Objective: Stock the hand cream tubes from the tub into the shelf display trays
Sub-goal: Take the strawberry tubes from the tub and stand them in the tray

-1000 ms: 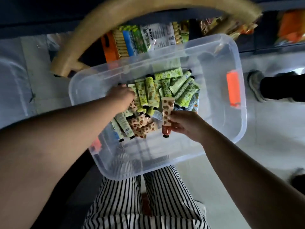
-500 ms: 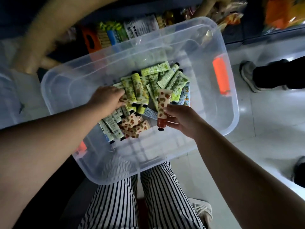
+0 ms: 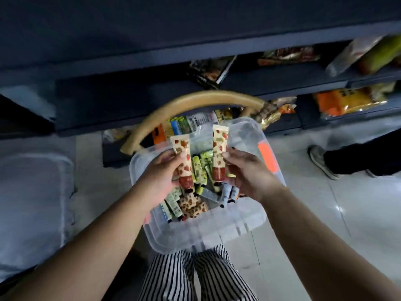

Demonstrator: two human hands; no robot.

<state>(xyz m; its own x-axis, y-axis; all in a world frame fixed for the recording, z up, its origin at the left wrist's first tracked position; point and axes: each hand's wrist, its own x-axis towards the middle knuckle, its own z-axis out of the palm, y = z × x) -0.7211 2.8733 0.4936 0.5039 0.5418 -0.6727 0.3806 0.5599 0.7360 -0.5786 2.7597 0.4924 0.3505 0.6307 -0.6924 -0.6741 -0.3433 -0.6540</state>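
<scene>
- Left hand [image 3: 161,170] grips a cream-coloured hand cream tube with red fruit print [image 3: 183,158], brown cap down, crimped end up.
- Right hand [image 3: 247,170] pinches a second cream tube of the same red print [image 3: 218,153], also cap down. Both tubes are held above the tub, near each other but not touching.
- Clear plastic rectangular tub [image 3: 217,233] sits below the hands, in front of striped trousers [image 3: 195,276]. A pile of tubes remains in it: green-printed tubes [image 3: 200,168], brown-spotted tubes [image 3: 193,206], grey-blue tubes [image 3: 225,191].
- Dark blue shelf unit [image 3: 152,55] stands ahead, holding snack packets [image 3: 338,101]. No display trays for tubes can be made out in view; the shelf area is dark and blurred.
- Curved tan basket handle [image 3: 184,107] lies beyond the tub's far rim.
- Judgement: two tubes picked, none seen placed. Stocking looks early to mid; most of the tub's load appears left to move.
</scene>
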